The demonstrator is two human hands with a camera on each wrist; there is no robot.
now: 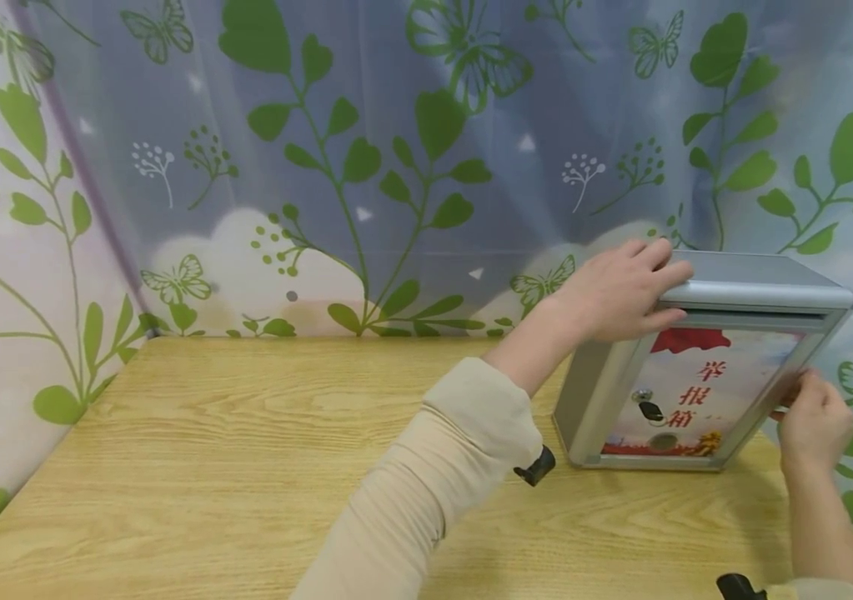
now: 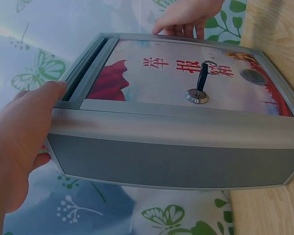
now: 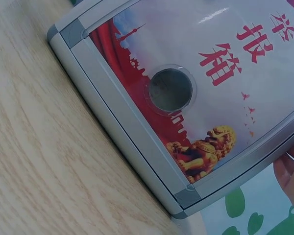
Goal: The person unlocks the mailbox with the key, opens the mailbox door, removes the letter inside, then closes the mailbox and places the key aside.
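Note:
A grey metal letter box (image 1: 719,379) with red Chinese characters on its front panel stands on the table towards the right. My left hand (image 1: 614,292) grips its top left corner, thumb on the front edge by the slot and fingers over the top. At the box's right side is my right hand (image 1: 816,421), its bent fingers against the side edge; their tips are partly hidden. A key (image 2: 202,77) with a dark head sits in the round lock (image 2: 197,96) on the panel. Below the characters is a round window (image 3: 170,90).
The wooden table (image 1: 246,450) extends left and forward of the box. Behind it hangs a curtain (image 1: 366,167) printed with green leaves and butterflies, close to the back of the box. Dark camera parts (image 1: 534,465) show at my wrists.

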